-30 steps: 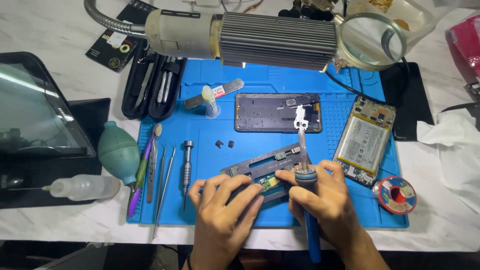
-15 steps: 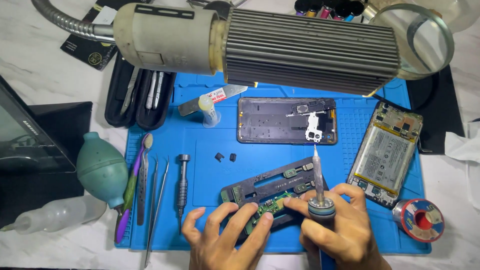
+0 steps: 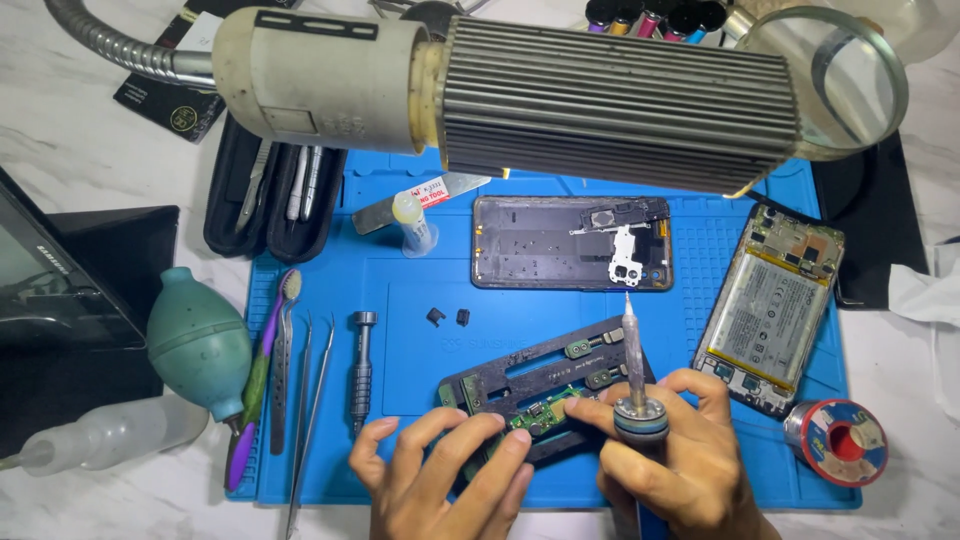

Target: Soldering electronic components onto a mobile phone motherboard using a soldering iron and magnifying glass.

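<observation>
Phone repair bench, electronics workshop. Blue silicone repair mat (image 3: 420, 290) on a marble-look worktop (image 3: 70, 150). Opened phone with battery (image 3: 768, 310), bare phone frame (image 3: 570, 243), circuit-board holder (image 3: 545, 385), tweezers (image 3: 300, 400), precision screwdriver (image 3: 361, 370), air blower bulb (image 3: 198, 345), solder spool (image 3: 838, 442), finned gooseneck lamp (image 3: 600, 95), magnifier (image 3: 828, 82).

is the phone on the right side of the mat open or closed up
Open: the phone lies with its back cover off, its battery and circuit boards exposed.
</observation>
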